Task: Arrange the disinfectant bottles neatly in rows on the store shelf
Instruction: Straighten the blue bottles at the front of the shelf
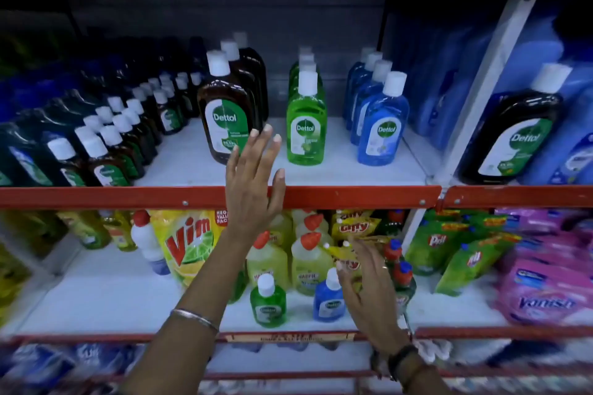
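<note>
Nearest, the right hand (365,295) hangs spread and empty just beside a small blue bottle (329,300) standing on the lower shelf (112,298); whether it touches is unclear. A small green bottle (268,301) stands to its left, cap up. Farther, the left hand (252,183) is flat, fingers extended, grasping nothing, fingertips at the big brown Dettol bottle (224,112). On the upper shelf (192,170), brown, green (306,125) and blue (382,128) bottles stand upright in rows running away, labels forward.

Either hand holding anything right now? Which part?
Nothing held. Left hand is open by the brown bottle; right hand is open near the small blue bottle.
</note>
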Demonstrator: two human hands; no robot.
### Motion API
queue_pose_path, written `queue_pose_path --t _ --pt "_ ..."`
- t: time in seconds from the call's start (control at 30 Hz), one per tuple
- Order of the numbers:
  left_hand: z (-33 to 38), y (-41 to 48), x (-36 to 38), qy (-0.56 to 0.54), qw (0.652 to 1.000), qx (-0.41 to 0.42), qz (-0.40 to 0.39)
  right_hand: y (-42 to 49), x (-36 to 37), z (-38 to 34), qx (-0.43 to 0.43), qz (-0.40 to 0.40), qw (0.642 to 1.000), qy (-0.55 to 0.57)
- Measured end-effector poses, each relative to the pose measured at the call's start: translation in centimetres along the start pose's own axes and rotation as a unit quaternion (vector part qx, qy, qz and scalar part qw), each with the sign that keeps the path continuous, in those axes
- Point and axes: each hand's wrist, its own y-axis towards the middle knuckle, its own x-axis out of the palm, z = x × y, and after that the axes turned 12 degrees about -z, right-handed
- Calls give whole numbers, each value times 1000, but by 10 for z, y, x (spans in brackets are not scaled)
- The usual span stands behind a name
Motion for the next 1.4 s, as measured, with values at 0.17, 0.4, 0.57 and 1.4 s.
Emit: queue_pose_path --t 0.17,0.4,0.57,1.4 --pt "-20 3 19 29 997 -73 7 -10 27 34 64 -111 989 68" --pt "-22 3 33 125 986 -112 1 3 39 52 116 -170 972 117" --pt "-24 2 34 154 983 -100 4 7 29 48 102 -129 974 154" --pt "-41 5 21 245 968 -51 -14 158 -194 -67 -155 160 953 206"
